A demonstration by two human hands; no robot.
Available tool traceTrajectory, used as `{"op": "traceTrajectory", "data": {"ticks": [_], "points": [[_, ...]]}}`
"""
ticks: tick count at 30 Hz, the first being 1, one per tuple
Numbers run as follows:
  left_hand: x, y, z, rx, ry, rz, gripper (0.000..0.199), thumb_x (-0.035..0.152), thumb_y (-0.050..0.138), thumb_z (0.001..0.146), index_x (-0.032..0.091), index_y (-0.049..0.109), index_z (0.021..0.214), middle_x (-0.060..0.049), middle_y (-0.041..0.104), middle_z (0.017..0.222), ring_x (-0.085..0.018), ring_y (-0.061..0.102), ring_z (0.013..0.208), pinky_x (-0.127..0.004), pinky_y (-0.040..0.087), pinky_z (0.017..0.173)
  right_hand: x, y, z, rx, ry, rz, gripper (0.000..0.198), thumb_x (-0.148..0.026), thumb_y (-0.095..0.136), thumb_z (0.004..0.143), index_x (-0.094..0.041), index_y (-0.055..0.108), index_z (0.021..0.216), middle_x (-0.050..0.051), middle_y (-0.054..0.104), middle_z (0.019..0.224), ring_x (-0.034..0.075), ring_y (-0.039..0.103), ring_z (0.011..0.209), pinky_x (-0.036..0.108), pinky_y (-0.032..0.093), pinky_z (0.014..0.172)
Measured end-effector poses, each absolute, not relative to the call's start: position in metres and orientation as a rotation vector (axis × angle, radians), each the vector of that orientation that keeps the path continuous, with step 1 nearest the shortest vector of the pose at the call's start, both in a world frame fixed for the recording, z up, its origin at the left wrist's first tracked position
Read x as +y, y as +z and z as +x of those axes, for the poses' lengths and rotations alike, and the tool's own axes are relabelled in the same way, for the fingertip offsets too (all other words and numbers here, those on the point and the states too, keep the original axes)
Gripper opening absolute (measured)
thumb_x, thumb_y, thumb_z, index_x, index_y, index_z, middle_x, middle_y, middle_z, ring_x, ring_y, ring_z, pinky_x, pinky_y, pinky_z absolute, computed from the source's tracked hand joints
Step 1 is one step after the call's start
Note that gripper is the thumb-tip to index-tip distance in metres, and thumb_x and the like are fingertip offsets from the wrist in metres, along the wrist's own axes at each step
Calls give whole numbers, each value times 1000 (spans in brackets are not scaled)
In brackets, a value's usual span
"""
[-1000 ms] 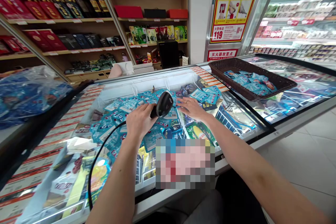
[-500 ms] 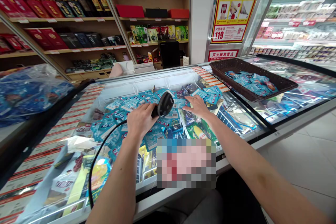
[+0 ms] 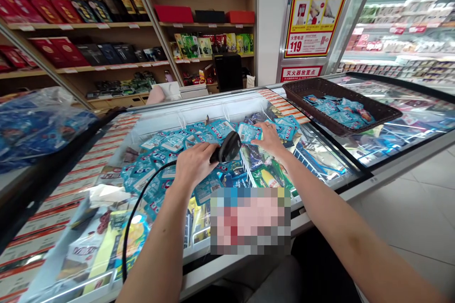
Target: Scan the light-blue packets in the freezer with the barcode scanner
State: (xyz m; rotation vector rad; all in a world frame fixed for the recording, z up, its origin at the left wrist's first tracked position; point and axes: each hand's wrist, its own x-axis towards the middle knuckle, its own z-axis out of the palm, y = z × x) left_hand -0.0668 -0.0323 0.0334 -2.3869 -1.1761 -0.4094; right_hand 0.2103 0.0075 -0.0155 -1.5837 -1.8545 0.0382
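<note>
My left hand [image 3: 195,161] is wrapped round the handle of a black barcode scanner [image 3: 230,147], whose cord runs back past my left forearm. The scanner's head points right, close to a blue snack packet [image 3: 249,132] with a pale label panel facing up. At that packet's right edge, my right hand [image 3: 270,141] pinches it between thumb and fingers. Many more blue packets [image 3: 174,142] lie spread over the glass top beneath and left of the scanner. A smaller group of blue packets [image 3: 287,125] sits just beyond my right hand.
A brown woven basket [image 3: 387,110] with blue packets stands on the freezer's right part. A clear plastic bag [image 3: 42,123] of blue packets lies at far left. Through the glass, white wire baskets [image 3: 249,170] show. Shelves [image 3: 106,67] of boxes and bottles line the back.
My right hand has risen slightly and now has a blue packet, its label panel turned up. The scanner has moved a little right and swung toward that packet.
</note>
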Motion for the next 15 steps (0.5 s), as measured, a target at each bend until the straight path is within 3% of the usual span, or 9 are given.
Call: {"op": "traceTrajectory", "data": {"ticks": [15], "points": [[-32,31,-63,-1234,-352,-2397,33,35,51,80,23,59,110,-6,68,95,-24,62,93,-31,42,64,-3,-3,209,-1903,-108,-1603,48,-30,66,79,-17,48,121,9,54,119,27,43,114,39,31,99]]}}
